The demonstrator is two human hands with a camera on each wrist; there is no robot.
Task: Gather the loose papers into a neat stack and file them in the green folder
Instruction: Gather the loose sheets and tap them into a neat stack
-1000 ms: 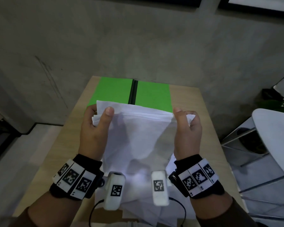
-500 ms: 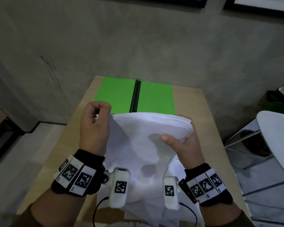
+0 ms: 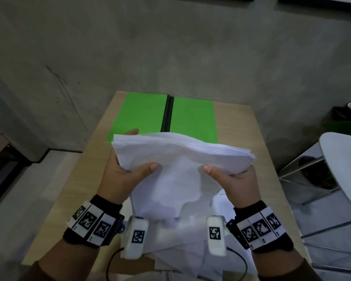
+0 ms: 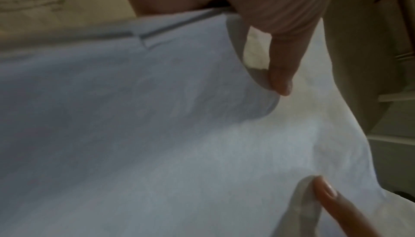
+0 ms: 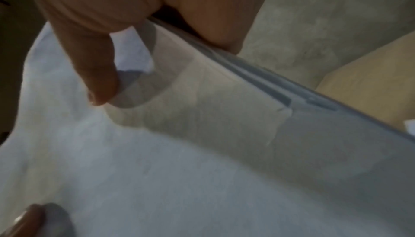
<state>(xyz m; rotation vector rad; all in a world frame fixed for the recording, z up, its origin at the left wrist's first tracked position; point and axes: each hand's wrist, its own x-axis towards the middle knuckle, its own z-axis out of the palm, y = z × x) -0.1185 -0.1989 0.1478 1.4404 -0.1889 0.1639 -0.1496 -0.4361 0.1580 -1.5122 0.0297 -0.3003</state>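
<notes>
A thick stack of white papers (image 3: 178, 157) is held up off the wooden table (image 3: 237, 128), sagging in the middle. My left hand (image 3: 122, 169) grips its left side, thumb on top and fingers underneath. My right hand (image 3: 231, 175) grips the right side the same way. The wrist views show each thumb pressing the white papers (image 4: 157, 125) (image 5: 202, 152). The green folder (image 3: 142, 116) lies open and flat at the far end of the table, behind the stack. More loose white sheets (image 3: 190, 254) lie on the table under my wrists.
A grey concrete wall (image 3: 170, 47) stands just behind the table's far edge. A white chair (image 3: 344, 165) with metal legs is to the right of the table. The floor drops away on the left.
Both hands shifted from the stack's upper corners to its sides, thumbs now on top. The stack tipped from nearly upright to flatter, its edges more even.
</notes>
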